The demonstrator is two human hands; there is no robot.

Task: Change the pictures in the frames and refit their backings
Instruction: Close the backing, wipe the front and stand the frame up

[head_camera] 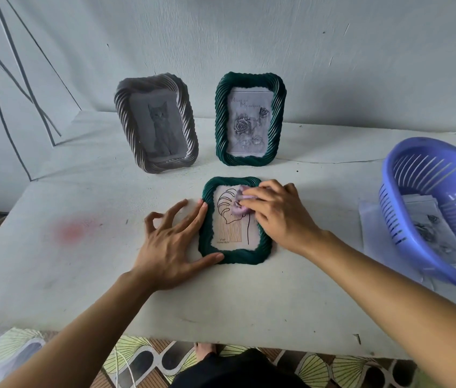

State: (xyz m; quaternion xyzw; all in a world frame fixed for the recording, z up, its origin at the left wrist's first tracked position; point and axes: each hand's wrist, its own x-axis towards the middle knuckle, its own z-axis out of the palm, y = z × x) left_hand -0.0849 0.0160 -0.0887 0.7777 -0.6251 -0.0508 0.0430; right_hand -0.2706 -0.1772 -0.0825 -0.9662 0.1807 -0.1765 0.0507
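While the right hand (280, 217) bunches a lilac cloth (238, 208) in curled fingers and presses it on the front of the flat green frame (238, 256), this frame looks nearly done. A line-drawn leaf picture (226, 228) sits face-up inside it, so the backing is probably refitted, though the rear is hidden. The left hand (170, 247) grips nothing: fingers splayed, index along the frame's left rim, thumb tip at the lower-left corner, bracing it on the white table (81, 275). Both forearms reach in from the near edge, wrists low. Further back, a grey frame (123, 113) with a cat and a second green frame (221, 121) with roses stand upright, both filled. Can't tell whether those pictures are new. Far right, a purple basket (394, 208) holds loose prints (439, 233). Probably left: finish the wipe, stand this frame up.
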